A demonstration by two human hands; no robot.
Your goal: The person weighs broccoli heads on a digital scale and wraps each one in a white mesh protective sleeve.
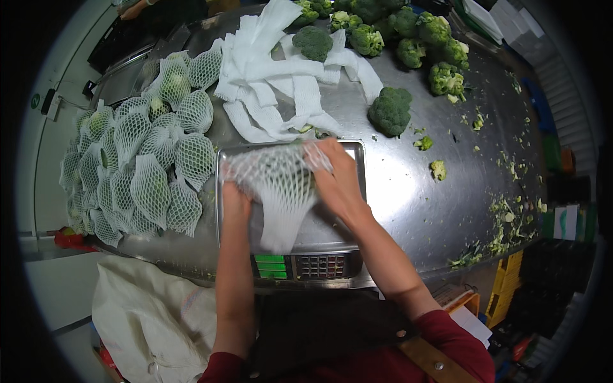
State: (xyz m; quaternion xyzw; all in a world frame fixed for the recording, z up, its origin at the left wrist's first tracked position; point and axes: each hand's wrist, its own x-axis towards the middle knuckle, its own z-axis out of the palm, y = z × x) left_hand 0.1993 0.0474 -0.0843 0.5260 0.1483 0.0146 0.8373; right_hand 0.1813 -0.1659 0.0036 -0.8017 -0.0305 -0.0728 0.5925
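Observation:
Above the scale's steel pan, both hands hold a white foam net sleeve, stretched wide at the top with its narrow end hanging toward me. Something dark green shows through the mesh, likely a broccoli head, blurred by motion. My right hand is closed on the sleeve's right edge. At the left edge my left hand grips it, its fingers partly hidden by the net. Beyond the pan lies a pile of flat white foam net sleeves, with a loose broccoli head on top.
Net-wrapped broccoli heads are heaped at the left. Several bare broccoli heads sit at the far right, and one broccoli head lies nearer the pan. Trimmings litter the steel table's right side. A white sack is at lower left.

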